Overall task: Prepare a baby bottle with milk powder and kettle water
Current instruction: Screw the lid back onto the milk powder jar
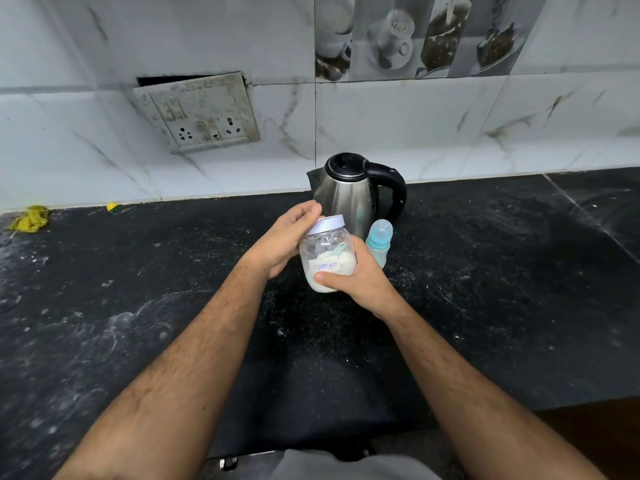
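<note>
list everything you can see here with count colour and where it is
jar: one, clear, pale lid, white powder and small scoop inside, held above counter centre
kettle: one, steel with black handle, behind jar
baby bottle: one, light blue, capped, right of jar
counter: one, black, speckled
socket plate: one, grimy white, wall left
yellow cloth: one, counter's far left
left hand: grip near the lid
right hand: grip on jar's lower body
</note>
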